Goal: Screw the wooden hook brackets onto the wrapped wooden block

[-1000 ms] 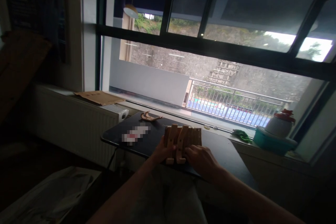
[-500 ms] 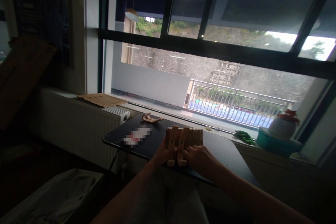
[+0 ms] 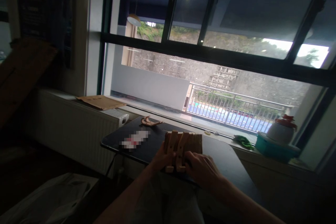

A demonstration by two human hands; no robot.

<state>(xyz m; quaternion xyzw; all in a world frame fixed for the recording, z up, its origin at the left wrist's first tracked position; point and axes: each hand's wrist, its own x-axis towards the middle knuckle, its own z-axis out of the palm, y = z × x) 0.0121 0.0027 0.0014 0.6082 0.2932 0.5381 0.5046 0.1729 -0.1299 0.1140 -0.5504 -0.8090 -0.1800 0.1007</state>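
At the near edge of the black table (image 3: 225,154), a brown block-like object (image 3: 195,142) stands tilted, its exact kind too dark to make out. Two light curved wooden strips (image 3: 172,147) with hooked lower ends lie side by side across its front. My left hand (image 3: 159,159) grips the object's left side, the thumb over the left strip and the other fingers hidden behind. Curled fingers of my right hand (image 3: 203,168) press against the right strip and the block's lower front; what they pinch is hidden. Farther back on the table rests another curved wooden piece (image 3: 151,122).
A blurred-out white and red item (image 3: 135,140) lies at the table's left. Along the sill are a brown paper envelope (image 3: 101,102), a green cloth (image 3: 244,142) and a teal container (image 3: 277,146). A white radiator (image 3: 73,129) and the window border the table.
The view has tilted slightly, so the scene sits a little lower. Both hands keep their hold on the object; my right fingers have shifted slightly against the strip.
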